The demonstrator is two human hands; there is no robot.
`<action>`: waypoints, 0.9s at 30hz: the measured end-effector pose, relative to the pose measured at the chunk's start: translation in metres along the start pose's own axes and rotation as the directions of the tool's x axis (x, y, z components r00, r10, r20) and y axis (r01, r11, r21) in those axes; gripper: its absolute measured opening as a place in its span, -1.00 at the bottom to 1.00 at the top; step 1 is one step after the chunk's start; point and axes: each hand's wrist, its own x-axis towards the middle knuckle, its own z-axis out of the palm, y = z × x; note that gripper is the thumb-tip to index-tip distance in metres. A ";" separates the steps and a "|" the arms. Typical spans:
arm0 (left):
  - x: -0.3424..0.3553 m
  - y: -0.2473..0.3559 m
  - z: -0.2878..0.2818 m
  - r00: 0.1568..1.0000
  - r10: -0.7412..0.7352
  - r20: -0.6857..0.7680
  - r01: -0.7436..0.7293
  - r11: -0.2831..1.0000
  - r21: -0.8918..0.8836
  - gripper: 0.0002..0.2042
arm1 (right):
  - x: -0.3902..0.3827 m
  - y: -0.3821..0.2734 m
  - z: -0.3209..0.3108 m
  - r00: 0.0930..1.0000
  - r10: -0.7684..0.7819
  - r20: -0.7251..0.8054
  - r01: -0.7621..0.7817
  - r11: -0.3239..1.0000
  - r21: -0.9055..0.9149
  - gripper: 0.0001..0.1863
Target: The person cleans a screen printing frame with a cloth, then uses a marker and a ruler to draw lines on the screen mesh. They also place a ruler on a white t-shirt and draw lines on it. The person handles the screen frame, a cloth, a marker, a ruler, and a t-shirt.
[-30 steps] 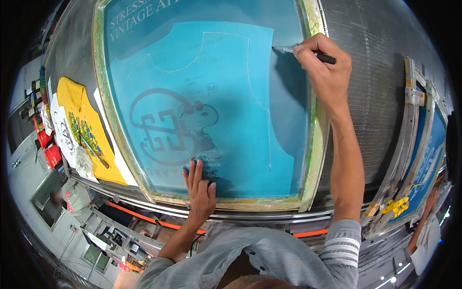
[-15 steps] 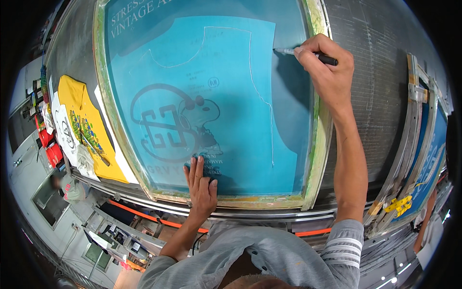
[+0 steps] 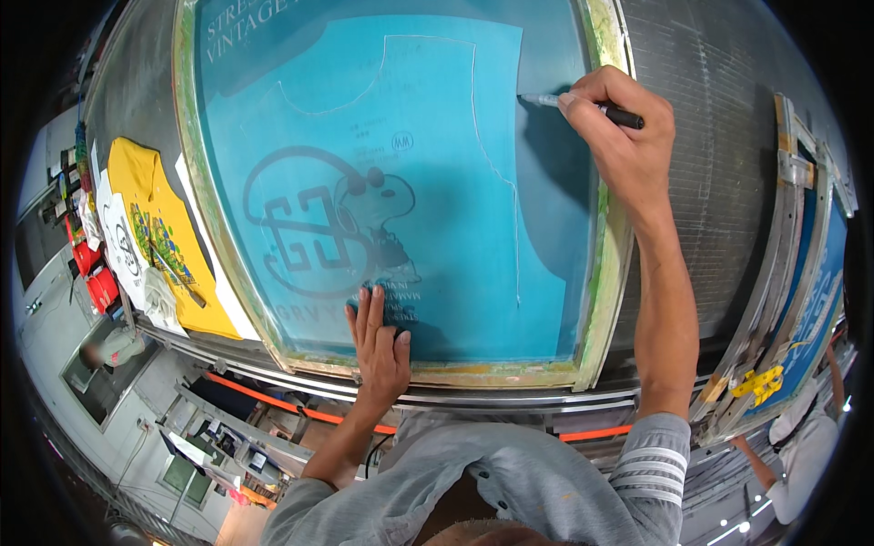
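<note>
A screen-printing frame [image 3: 608,273] with sheer mesh lies on the dark table in front of me. Through the mesh shows a blue garment-shaped piece [image 3: 473,255], along with a round emblem and a cartoon dog figure. A thin white line outlines a neckline and right-hand armhole shape. My right hand [image 3: 628,146] grips a marker pen [image 3: 623,116] with a clear barrel and black end. Its tip rests at the blue piece's upper right edge. Fingers stretched out, my left hand [image 3: 380,350] lies on the mesh near the frame's front edge, holding nothing.
Yellow printed fabric [image 3: 177,246] and white printed fabric [image 3: 116,237] lie at left, with a tool across the yellow. More screen frames [image 3: 787,237] lean at right, with a yellow clamp [image 3: 757,387]. Other people [image 3: 806,446] stand at the far right and far left.
The frame and blue piece sit slightly higher in the picture. My pen tip stays at about the same spot. At far right, another person shows more fully.
</note>
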 end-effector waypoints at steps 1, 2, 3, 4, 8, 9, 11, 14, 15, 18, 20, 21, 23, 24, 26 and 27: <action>0.000 0.000 0.001 1.000 -0.003 -0.007 0.003 1.000 -0.001 -0.84 | -0.002 -0.001 0.000 1.000 0.009 0.005 -0.009 1.000 -0.001 -0.89; -0.001 0.000 0.001 1.000 -0.006 -0.014 0.006 1.000 -0.002 -0.84 | -0.003 -0.002 0.000 1.000 0.018 0.010 -0.018 1.000 -0.002 -0.89; -0.001 -0.001 0.002 1.000 -0.009 -0.022 0.009 1.000 -0.003 -0.83 | -0.004 -0.001 0.000 1.000 0.003 0.010 -0.003 1.000 0.006 -0.89; -0.001 -0.001 0.003 1.000 -0.004 -0.026 0.004 1.000 -0.003 -0.83 | -0.006 0.000 0.000 1.000 -0.010 0.010 0.010 1.000 0.014 -0.89; -0.001 -0.002 0.004 0.999 0.005 -0.035 -0.005 1.000 -0.005 -0.83 | -0.012 0.001 0.001 0.999 -0.043 0.014 0.043 0.999 0.013 -0.89; -0.001 -0.002 0.004 0.999 0.005 -0.036 -0.005 1.000 -0.006 -0.83 | -0.013 0.002 0.001 0.998 -0.056 0.020 0.056 0.998 0.012 -0.89; -0.001 -0.003 0.004 0.999 0.008 -0.035 -0.008 1.000 -0.001 -0.83 | -0.015 0.004 0.000 0.996 -0.080 0.029 0.080 0.997 0.010 -0.89; 0.000 -0.002 0.003 0.999 0.011 -0.031 -0.011 1.000 0.003 -0.83 | -0.018 0.002 0.000 0.997 -0.064 0.032 0.063 0.998 0.015 -0.89; 0.000 -0.002 0.003 0.999 0.012 -0.030 -0.012 1.000 0.004 -0.83 | -0.020 0.002 0.000 0.997 -0.063 0.036 0.062 0.998 0.013 -0.89; 0.000 -0.003 0.004 0.999 0.020 -0.038 -0.019 1.000 0.009 -0.82 | -0.023 0.001 0.000 0.996 -0.067 0.052 0.067 0.998 0.007 -0.89; 0.000 -0.003 0.003 1.000 0.019 -0.021 -0.019 1.000 0.017 -0.81 | -0.025 0.002 0.000 0.996 -0.072 0.059 0.073 0.997 0.002 -0.88; 0.000 -0.003 0.003 1.000 0.019 -0.012 -0.019 1.000 0.020 -0.80 | -0.026 0.002 0.000 0.995 -0.075 0.061 0.075 0.997 0.005 -0.88; -0.001 -0.004 0.004 1.000 0.012 -0.028 -0.012 1.000 0.009 -0.81 | -0.028 0.001 0.000 0.995 -0.080 0.065 0.080 0.997 0.014 -0.88; -0.002 -0.004 0.005 0.999 0.009 -0.036 -0.009 1.000 0.004 -0.82 | -0.030 0.001 0.000 0.995 -0.081 0.066 0.080 0.997 0.017 -0.88; -0.001 -0.003 0.004 0.999 0.010 -0.032 -0.010 1.000 0.007 -0.82 | -0.032 0.000 0.000 0.994 -0.081 0.068 0.080 0.997 0.018 -0.88; -0.001 -0.003 0.004 0.999 0.011 -0.030 -0.010 1.000 0.008 -0.82 | -0.033 0.000 -0.001 0.994 -0.081 0.074 0.080 0.997 0.016 -0.88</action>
